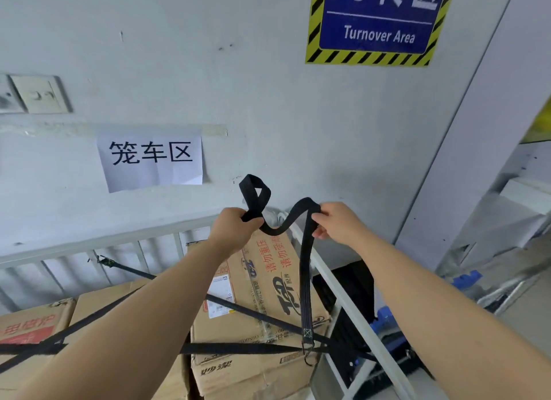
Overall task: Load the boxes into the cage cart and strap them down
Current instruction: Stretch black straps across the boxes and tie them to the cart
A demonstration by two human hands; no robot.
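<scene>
A black strap (306, 280) is held up in front of the wall by both of the person's 2 grips, above the loaded cage cart (104, 244). The left grip (235, 225) is closed round the strap, fingers curled over it, and a short loop of webbing stands up above the fist. The right grip (340, 220) pinches a fold of the same strap between thumb and fingers. Between the 2 grips the strap sags in a shallow curve. From the right grip it hangs straight down to a stitched end with a metal ring (310, 356), which lies at the near right corner of the tall cardboard box (268, 280) printed in red, just beside the cart's white right rail. Lower cardboard boxes (98, 304) are seen to the left of it inside the cart. Further black straps (238, 348) are drawn across the box tops and cross one another; one is hooked to the cart's barred back rail. On the wall behind, a white paper sign (150, 158) is taped, a blue sign (378, 20) reading "Turnover Area" is fixed higher up, and a wall switch (38, 93) is mounted at the left. Blue crates (384, 319) are visible beyond the cart's right side.
</scene>
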